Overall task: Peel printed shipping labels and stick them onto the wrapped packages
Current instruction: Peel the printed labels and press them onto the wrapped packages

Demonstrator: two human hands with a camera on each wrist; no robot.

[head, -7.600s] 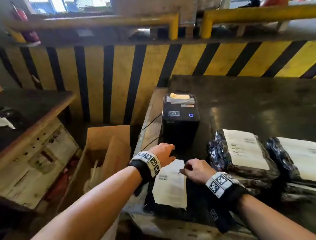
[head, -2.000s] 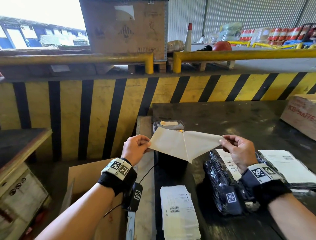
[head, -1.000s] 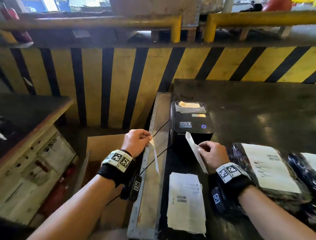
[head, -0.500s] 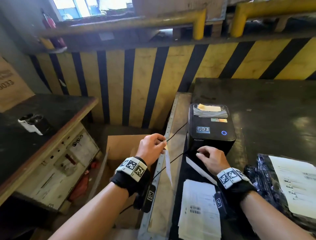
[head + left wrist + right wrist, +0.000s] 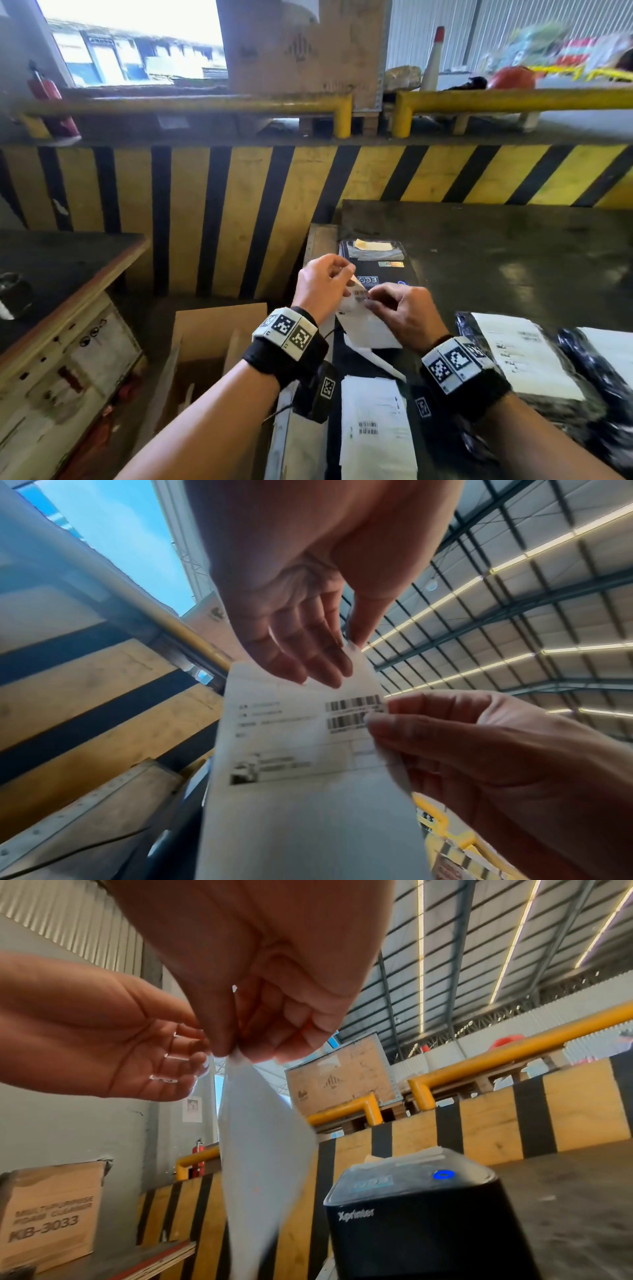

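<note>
A white shipping label [image 5: 364,323] with barcodes hangs in the air in front of the black label printer [image 5: 376,270]. My left hand [image 5: 349,277] pinches its top corner, thumb behind and fingers in front, as the left wrist view [image 5: 346,656] shows. My right hand [image 5: 368,301] pinches the label's right edge beside the barcodes [image 5: 352,712]. In the right wrist view the label [image 5: 263,1150] hangs edge-on from my right hand [image 5: 236,1047]. A black wrapped package [image 5: 476,346] with a label stuck on it lies to the right, with another package [image 5: 582,363] beyond.
A stack of printed labels [image 5: 375,428] lies on the dark table [image 5: 513,246] near its front edge. An open cardboard box [image 5: 212,342] stands on the floor left of the table. A side bench [image 5: 61,260] is further left. A yellow-and-black barrier [image 5: 239,219] runs behind.
My left hand no longer holds the backing strip over the box. Both hands have come together and risen with a fresh label in front of the printer. My head has tilted up.
</note>
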